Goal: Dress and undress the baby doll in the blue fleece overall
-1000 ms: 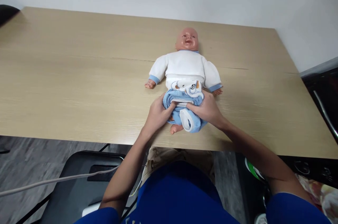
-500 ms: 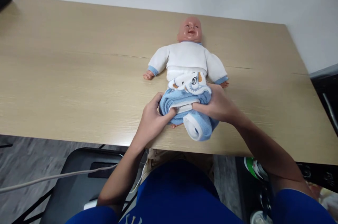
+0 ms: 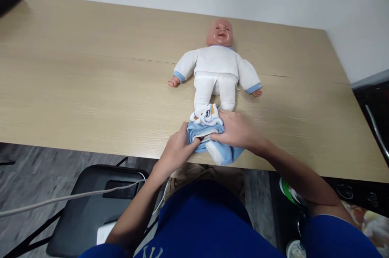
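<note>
A baby doll in a white top and white leggings lies on its back on the wooden table, head toward the wall. A bunched blue garment with a white cartoon face sits at the doll's feet, near the table's front edge. My left hand grips its left side. My right hand grips its right side, fingers over the blue cloth. The doll's feet are hidden by the garment and my hands.
A black chair stands below the table at the left, with a white cable running across it. Dark objects sit at the right beyond the table's edge. A white wall runs behind the table.
Both hands have pulled the blue garment down from the doll's waist to its feet, uncovering the white leggings. The view has shifted slightly.
</note>
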